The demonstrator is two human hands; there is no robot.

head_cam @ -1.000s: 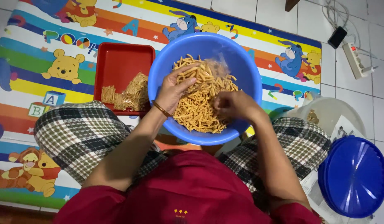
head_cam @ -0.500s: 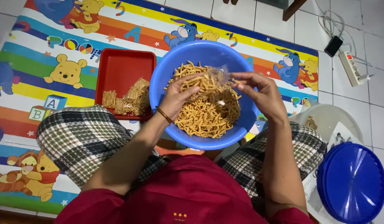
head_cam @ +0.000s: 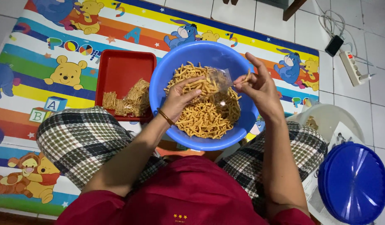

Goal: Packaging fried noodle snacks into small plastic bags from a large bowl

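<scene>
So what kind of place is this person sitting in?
Most likely the floor of a home: a white tiled floor covered by a colourful cartoon play mat, with a white power strip lying plugged in nearby. The person sits cross-legged with a round blue plastic basin of fried snack sticks.

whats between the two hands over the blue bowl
A small clear plastic bag, held between left hand and right hand above the snack sticks, in the head view.

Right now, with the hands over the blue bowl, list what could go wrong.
1. The small clear bag is pinched only at its edge by the right hand; it could slip or spill.
2. Snack sticks scooped by the left hand may miss the narrow bag mouth.
3. The blue bowl rests on the lap and might tip.
</scene>
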